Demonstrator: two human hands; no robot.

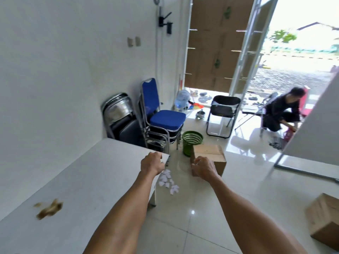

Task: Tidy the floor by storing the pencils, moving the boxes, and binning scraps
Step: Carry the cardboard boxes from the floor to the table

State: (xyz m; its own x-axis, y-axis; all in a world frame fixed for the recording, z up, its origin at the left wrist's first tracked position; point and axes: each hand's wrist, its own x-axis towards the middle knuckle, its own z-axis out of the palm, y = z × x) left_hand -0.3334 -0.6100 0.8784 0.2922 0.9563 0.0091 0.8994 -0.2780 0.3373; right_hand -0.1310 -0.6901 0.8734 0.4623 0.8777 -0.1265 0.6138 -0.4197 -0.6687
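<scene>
Reaching forward with both arms, and this looks like the scrap-binning step. Left hand [152,165] hovers at the corner of the smooth white table [73,180], right hand [203,168] in front of the brown cardboard box [211,153]. Both show loosely curled fingers with nothing visibly held. Crumpled white paper scraps [167,180] lie on the glossy tiles just below the left hand. Next, I'd say: stoop, gather those flimsy bits, and carry them to the green slatted bin [192,142] beyond the box. No pencils in sight.

White table [82,180], stacked blue chairs [166,119] behind it, black folding chair [222,114] farther off
</scene>
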